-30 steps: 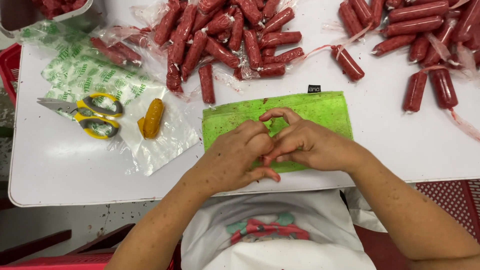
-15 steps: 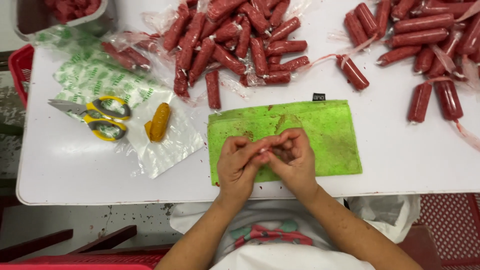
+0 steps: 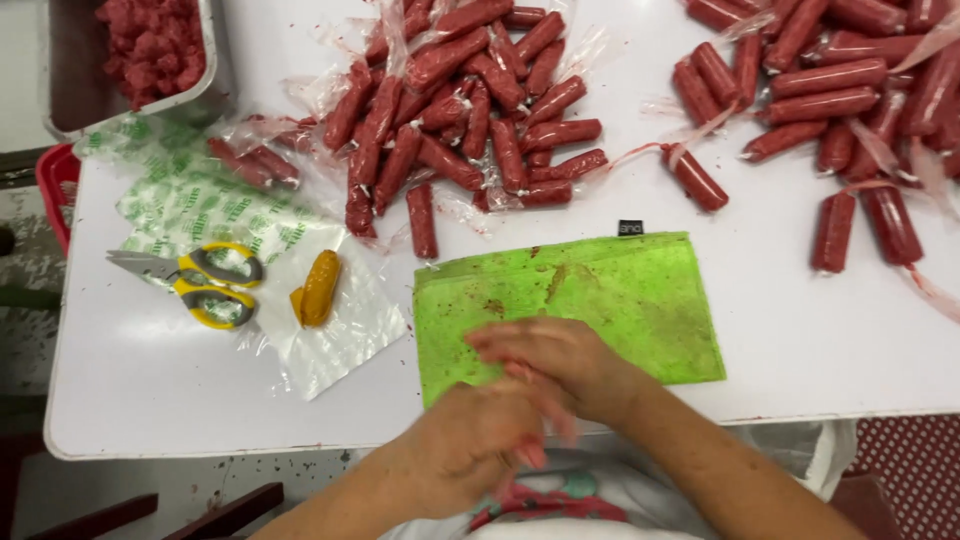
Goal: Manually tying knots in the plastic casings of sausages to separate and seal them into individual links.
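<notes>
My two hands meet over the near edge of a green cloth point(image 3: 620, 300) spread on the white table point(image 3: 800, 350). My right hand point(image 3: 555, 362) lies low over the cloth with its fingers pointing left and nothing visible in it. My left hand point(image 3: 470, 440) sits just in front of it at the table's edge, touching the right hand; its fingers are blurred by motion. The cloth carries brown and reddish smears.
A heap of red sausages in clear film point(image 3: 470, 110) lies beyond the cloth, and another heap point(image 3: 840, 90) lies at the right. Yellow-handled scissors point(image 3: 200, 280) and a yellow-orange piece point(image 3: 320, 288) rest on plastic sheets at the left. A metal tray of minced meat point(image 3: 150, 50) stands at the far left, with a red crate point(image 3: 55, 190) beside the table.
My hands have dropped toward the near edge of the cloth and the left one now moves fast. The view has shifted closer to the table.
</notes>
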